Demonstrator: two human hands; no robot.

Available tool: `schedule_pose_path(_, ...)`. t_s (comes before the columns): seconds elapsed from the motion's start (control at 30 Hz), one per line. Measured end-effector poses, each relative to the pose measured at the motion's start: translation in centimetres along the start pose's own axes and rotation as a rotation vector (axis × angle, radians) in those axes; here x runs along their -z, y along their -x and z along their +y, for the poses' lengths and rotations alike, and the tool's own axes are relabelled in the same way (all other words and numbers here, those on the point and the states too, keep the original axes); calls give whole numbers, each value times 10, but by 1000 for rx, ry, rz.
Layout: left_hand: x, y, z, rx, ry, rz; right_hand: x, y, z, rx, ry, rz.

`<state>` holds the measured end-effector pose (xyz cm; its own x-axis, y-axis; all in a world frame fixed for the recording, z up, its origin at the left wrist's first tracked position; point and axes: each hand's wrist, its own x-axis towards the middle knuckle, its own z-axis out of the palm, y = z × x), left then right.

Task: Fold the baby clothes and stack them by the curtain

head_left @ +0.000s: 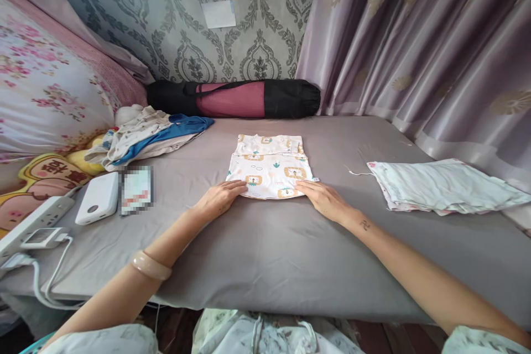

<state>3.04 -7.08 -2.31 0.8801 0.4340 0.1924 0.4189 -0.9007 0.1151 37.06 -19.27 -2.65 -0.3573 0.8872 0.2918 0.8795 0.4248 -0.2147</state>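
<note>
A white garment [269, 171] with tan and green prints lies folded on the grey bed sheet in front of me, a folded band across its far end. My left hand [224, 197] is at its near left corner, fingers closed together on the edge. At the near right corner, my right hand [326, 199] has its fingers on the edge in the same way, below a small side tag. Both thumbs are largely hidden. The cloth between my hands lies nearly flat, its near hem slightly curved.
Rumpled clothes [145, 135] lie at left. Nearer are a white power bank [98, 198], a blurred packet [136, 190] and a power strip [39, 224] with cables. A stack of pale cloths [448, 185] sits at right. A black and pink rolled bag [232, 98] lies along the wall.
</note>
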Motion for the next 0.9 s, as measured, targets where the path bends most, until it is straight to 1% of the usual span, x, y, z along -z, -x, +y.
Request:
schedule_pose_path(0.13, 10, 3, -8, -49, 59, -11, 18, -3, -2, 10, -30, -83)
schedule_pose_path(0.27, 24, 5, -7, -34, 54, -25, 36, -4, -7, 30, 7, -103)
schedule_pose_path(0.37, 29, 9, -2, -30, 47, -55, 40, -1, -11, 62, 18, -102)
schedule_pose_path(0.5, 26, 15, 0, -6, 76, -53, 37, 4, -12, 63, 19, -127)
schedule_pose_path(0.6, 23, 16, -5, 103, 121, -38, 37, 0, -7, 3, 7, -137)
schedule_pose_path(0.67, 24, 12, -10, 251, 168, 6, 40, -6, -1, -76, -15, -130)
schedule_pose_path(0.77, 28, 2, -19, 460, 302, 119, 46, -18, 11, -215, -51, -89)
schedule_pose_path(0.9, 29, -19, -34, 594, 645, 318, 47, -37, 31, -407, -92, -10)
